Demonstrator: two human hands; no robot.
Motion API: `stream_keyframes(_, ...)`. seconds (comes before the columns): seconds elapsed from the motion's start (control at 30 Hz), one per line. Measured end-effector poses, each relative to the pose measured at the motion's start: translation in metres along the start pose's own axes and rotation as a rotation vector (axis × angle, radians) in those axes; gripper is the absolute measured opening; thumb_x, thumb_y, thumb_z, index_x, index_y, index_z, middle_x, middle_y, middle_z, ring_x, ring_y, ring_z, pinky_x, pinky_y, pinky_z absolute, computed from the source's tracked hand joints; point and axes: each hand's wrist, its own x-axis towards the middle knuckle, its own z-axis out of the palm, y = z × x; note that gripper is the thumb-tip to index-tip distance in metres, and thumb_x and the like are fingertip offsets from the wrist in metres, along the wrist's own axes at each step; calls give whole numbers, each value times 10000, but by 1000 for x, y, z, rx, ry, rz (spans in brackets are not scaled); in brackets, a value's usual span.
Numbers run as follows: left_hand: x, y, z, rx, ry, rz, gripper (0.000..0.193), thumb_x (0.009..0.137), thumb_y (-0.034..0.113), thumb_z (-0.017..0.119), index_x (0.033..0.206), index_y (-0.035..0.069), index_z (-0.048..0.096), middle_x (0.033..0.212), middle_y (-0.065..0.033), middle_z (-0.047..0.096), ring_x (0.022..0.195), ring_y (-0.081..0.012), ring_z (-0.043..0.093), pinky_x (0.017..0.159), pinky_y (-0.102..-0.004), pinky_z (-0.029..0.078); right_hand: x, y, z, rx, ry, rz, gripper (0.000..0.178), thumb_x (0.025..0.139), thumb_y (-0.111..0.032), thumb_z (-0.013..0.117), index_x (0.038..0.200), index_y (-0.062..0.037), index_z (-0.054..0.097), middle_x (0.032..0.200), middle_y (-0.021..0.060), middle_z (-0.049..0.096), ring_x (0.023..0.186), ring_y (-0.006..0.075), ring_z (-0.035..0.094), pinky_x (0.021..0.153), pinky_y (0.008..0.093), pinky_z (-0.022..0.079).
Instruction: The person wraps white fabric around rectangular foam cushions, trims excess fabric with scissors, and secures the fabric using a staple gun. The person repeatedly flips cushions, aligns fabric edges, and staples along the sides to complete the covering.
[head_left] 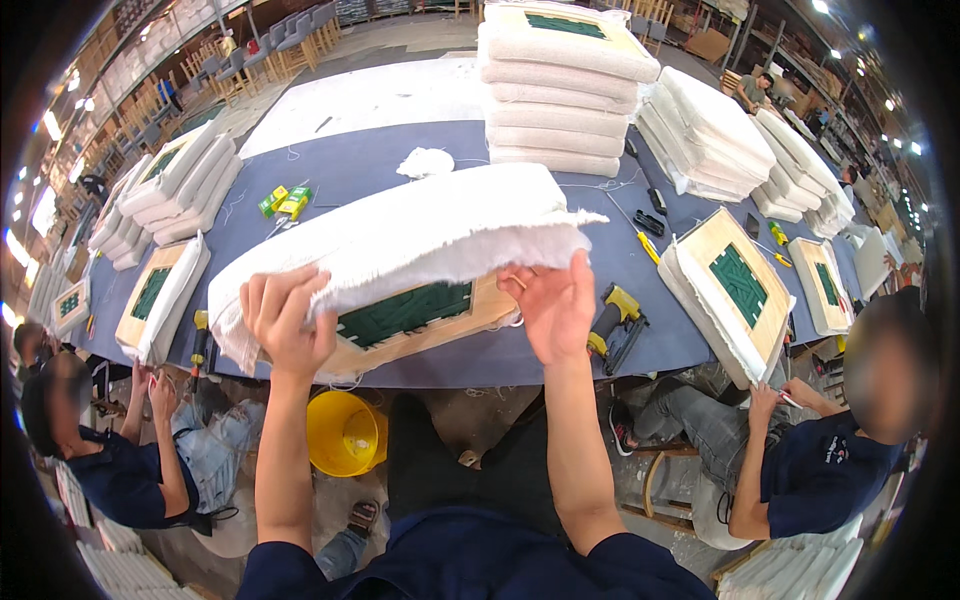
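Observation:
A white padded seat cushion is tilted up on the blue table in front of me. Its underside shows a wooden frame with dark green webbing, and frayed white fabric overhangs the edge. My left hand grips the cushion's near left edge, fingers bent over the white cover. At the right end, my right hand has its palm turned up and thumb apart from curled fingers, beside the frame and under the fabric edge. A yellow and black staple gun lies right of that hand.
Cushion stacks stand at the back of the blue table. Green-yellow boxes and a screwdriver lie on it. Below is a yellow bucket. Seated people work on cushions at left and right.

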Motion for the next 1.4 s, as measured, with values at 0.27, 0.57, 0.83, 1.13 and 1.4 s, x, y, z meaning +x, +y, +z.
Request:
stream_keyframes(0.27,-14,11,-14,-66,-16,30,270,816,228,739,997,39,805,1039,-111,767,901,-319,646,860,-424,482,-17,-23,4,-253,188,48,589,1087,-464,643,1438,8,608,1284,154,738,1040,291,730,973,445,559)
stream_keyframes(0.57,-14,17,-16,-69,-21,33,272,808,235,748,986,37,804,1038,-111,762,920,-330,655,858,-434,497,-49,-2,-30,-182,81,58,568,1088,-524,616,1326,-10,656,1180,136,749,982,247,702,928,436,536)
stream_keyframes(0.83,-35,29,-33,-68,-25,109,285,826,267,751,979,34,807,1033,-115,759,896,-339,671,828,-454,509,-59,-12,19,-87,-87,50,681,1087,-641,537,1374,-30,628,1161,123,726,935,252,690,803,461,553)
stream_keyframes(1.13,-45,26,-31,-49,-25,192,246,786,294,723,980,165,803,1051,-19,755,932,-281,680,808,-451,459,-64,-12,-33,-326,194,-44,330,1081,-221,708,1341,-24,659,1194,64,724,974,175,708,708,339,565)
stream_keyframes(1.4,52,24,-31,-271,-338,-14,322,851,368,805,985,80,757,1077,-87,714,1051,-318,663,1023,-466,402,-21,-16,20,-299,15,139,612,1136,-566,494,1205,3,706,954,81,730,896,206,709,878,357,539)
